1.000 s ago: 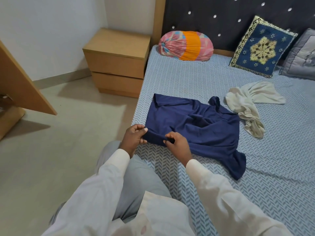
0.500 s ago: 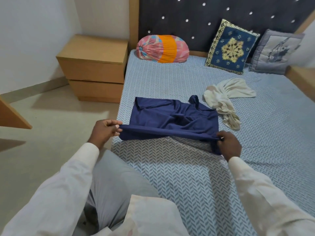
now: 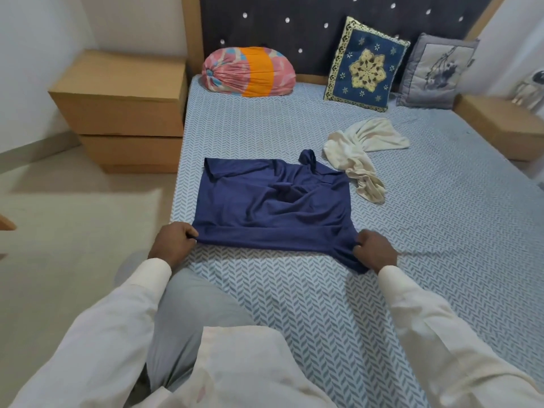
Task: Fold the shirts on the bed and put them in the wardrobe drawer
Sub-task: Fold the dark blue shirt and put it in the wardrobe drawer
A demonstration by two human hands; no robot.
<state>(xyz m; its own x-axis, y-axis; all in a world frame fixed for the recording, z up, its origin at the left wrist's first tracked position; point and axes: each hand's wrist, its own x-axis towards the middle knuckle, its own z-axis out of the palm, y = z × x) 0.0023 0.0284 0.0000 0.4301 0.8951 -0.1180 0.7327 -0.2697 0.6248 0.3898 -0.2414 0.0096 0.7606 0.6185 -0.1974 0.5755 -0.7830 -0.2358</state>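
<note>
A navy blue shirt (image 3: 273, 207) lies spread on the bed (image 3: 441, 231), its body wrinkled in the middle and its collar end bunched at the far side. My left hand (image 3: 173, 241) pinches the near left corner of its hem. My right hand (image 3: 375, 250) grips the near right corner, where the cloth hangs in a small fold. The hem is stretched straight between the two hands. A crumpled cream shirt (image 3: 360, 153) lies just beyond the navy one, to the right.
A wooden bedside cabinet (image 3: 123, 113) with drawers stands left of the bed. A pink and orange bolster (image 3: 248, 72), a blue embroidered cushion (image 3: 366, 64) and a grey cushion (image 3: 435, 72) lean at the headboard. Another wooden cabinet (image 3: 500, 125) is at the right.
My right hand slid along the hem from beside the left hand to the right corner. The hem came up, was pulled taut, and now lies lower on the bed.
</note>
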